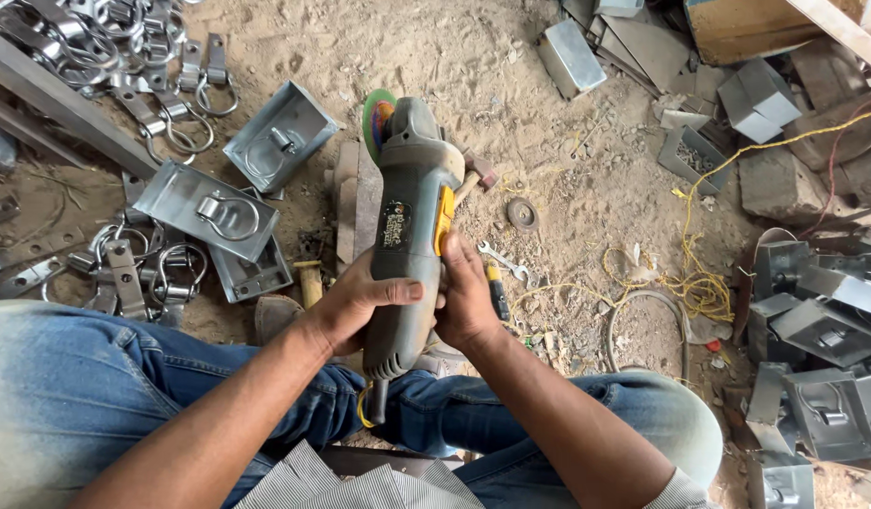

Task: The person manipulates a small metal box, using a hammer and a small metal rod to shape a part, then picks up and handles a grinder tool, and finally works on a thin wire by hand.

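The angle grinder (409, 226) has a grey-green body with a yellow switch strip along its right side and a dark label on top. It is held above the sandy ground and over the knees, its head pointing away. A green disc (376, 115) stands on edge at the head's left, and a dark cord leaves the slotted rear end.

The person's bare left hand (355, 306) is wrapped around the left side of the grey-green angle grinder (407, 236), its thumb laid across the top of the tool's body and the forearm running down and to the left from it. The bare right hand (465, 302) presses against the grinder's right side, fingers pointing up along the casing. Both forearms meet at the grinder's rear, above the jean-clad knees.
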